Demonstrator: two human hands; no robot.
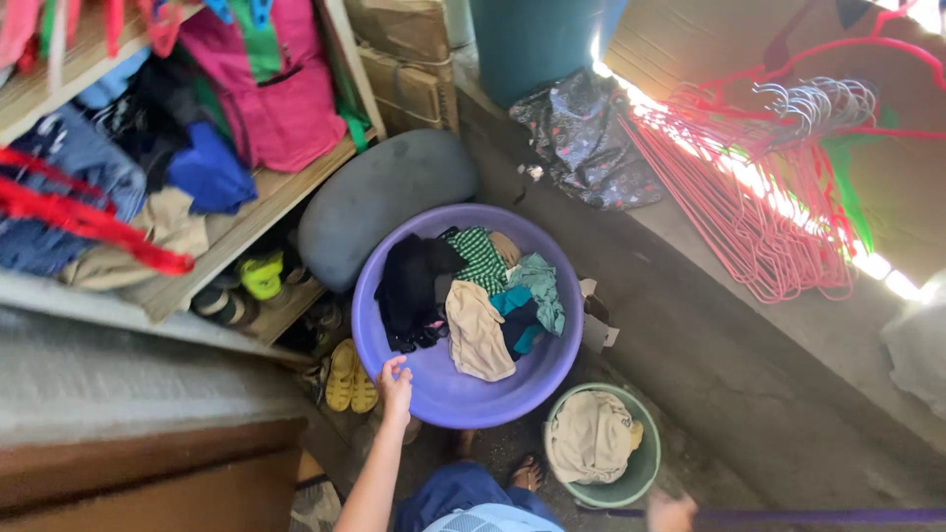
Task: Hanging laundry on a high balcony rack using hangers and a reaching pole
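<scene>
Below, left hand curls fingers over the near rim of a round purple plastic basin, which sits on the floor holding crumpled clothes. Right hand, bottom edge; grip unclear. Green bucket just beside the basin; no long axis.

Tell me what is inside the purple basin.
The purple basin holds clothes: a black garment, a green checked cloth, a beige cloth and teal pieces. Anything beneath them is covered.

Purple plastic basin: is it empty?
No, the round purple plastic basin holds a pile of mixed clothes, and the left hand grips its near rim.
</scene>
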